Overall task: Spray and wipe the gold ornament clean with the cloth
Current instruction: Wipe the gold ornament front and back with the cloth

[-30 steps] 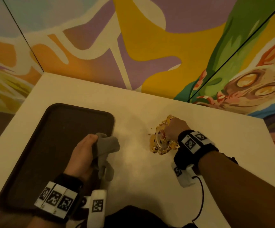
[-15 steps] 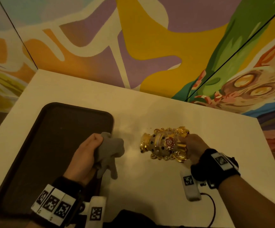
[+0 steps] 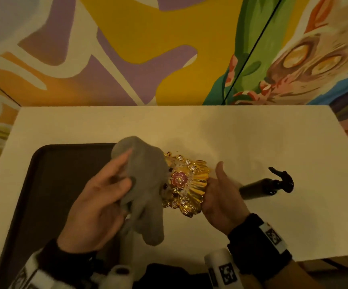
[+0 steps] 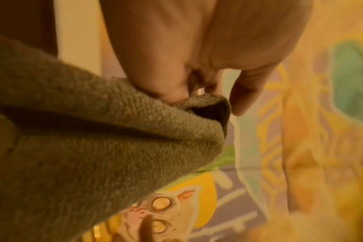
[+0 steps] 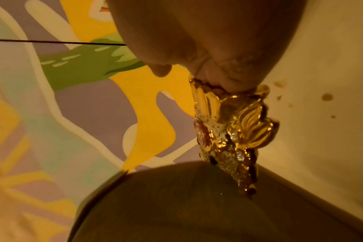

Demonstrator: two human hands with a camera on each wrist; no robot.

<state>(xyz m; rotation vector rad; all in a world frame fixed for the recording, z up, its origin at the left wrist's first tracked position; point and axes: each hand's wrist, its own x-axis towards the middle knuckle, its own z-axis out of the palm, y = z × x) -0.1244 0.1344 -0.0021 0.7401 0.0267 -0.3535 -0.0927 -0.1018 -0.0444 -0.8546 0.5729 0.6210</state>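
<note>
The gold ornament [image 3: 191,184], jewelled and with a pink flower, is held above the white table [image 3: 252,142]. My right hand [image 3: 212,184] grips its right end, thumb up. In the right wrist view, fingertips [image 5: 215,80] pinch the ornament [image 5: 234,131] at its top edge. My left hand [image 3: 127,167] holds the grey cloth [image 3: 146,184] and presses it against the ornament's left half, which the cloth hides. In the left wrist view, the cloth [image 4: 93,147] bunches under my fingers [image 4: 172,81]. A dark spray bottle [image 3: 266,185] lies on the table just behind my right hand.
A dark brown tray [image 3: 50,195] sits on the left of the table, under my left forearm. A painted wall [image 3: 148,49] rises right behind the table's far edge. Small dark droplets [image 5: 326,97] spot the table surface.
The two hands have come together: the cloth moved right onto the ornament, and my right hand has turned the ornament and brought it towards me. The spray bottle now shows.
</note>
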